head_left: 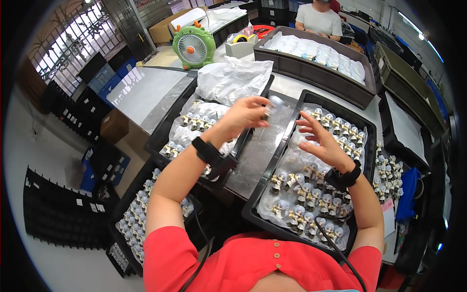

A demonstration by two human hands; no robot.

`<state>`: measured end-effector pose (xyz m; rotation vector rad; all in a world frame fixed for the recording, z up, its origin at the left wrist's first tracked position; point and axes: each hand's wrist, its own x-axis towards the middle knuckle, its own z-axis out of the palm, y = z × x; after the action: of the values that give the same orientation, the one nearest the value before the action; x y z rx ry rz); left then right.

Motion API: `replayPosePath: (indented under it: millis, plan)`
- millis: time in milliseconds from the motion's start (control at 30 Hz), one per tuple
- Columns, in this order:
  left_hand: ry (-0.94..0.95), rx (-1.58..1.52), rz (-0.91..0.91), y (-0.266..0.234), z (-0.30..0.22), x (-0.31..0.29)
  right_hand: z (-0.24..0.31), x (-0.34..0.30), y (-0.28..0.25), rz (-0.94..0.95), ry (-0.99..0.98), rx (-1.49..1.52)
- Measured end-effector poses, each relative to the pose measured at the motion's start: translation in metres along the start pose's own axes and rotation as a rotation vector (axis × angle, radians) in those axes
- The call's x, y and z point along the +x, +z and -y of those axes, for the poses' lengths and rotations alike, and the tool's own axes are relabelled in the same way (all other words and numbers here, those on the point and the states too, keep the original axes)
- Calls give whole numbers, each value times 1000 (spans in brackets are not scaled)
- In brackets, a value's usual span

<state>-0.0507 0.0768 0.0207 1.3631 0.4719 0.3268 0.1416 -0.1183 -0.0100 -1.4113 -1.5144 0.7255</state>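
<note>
A small pale-haired figurine [276,102], blurred by motion, is pinched in the fingers of my left hand [243,117]. It hangs above the gap between two black trays. My right hand [323,140] holds nothing; its fingers are spread over the right tray [370,148], palm turned toward the left. In that tray, rows of similar figurines [311,194] lie on white sheeting at the near end and the far right. The left tray [158,138] bears shorter rows of figurines [197,121] between white wrapping, with a crumpled white sheet [236,80] at its far end.
A green fan [193,47] stands at the back left. Beyond the trays is a grey-brown bin [316,78] of wrapped goods, with a person [318,19] behind it. More figurines fill a lower tray [141,209] at left and lie at right [387,173]. Cables cross my lap.
</note>
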Motion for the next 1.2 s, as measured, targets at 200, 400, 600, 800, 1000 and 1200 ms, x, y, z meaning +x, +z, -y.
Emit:
replayPosePath:
  millis: [200,400,600,800,1000,1200]
  plan:
    - [8,80,-529,-100,39,21,-10,4,-5,-12,66,-23]
    - [63,827,-771,-134,69,49,-11,3,-8,-27,89,-63]
    - [-84,1166,-665,-124,73,50,-14,2,-12,-29,94,-102]
    - [-53,791,-623,-154,96,61,-17,5,-11,6,121,-114]
    - [-97,1035,-710,-126,79,59,-18,2,-13,10,131,-169]
    - [-17,1291,-786,-109,75,61,-15,3,-13,21,117,-207]
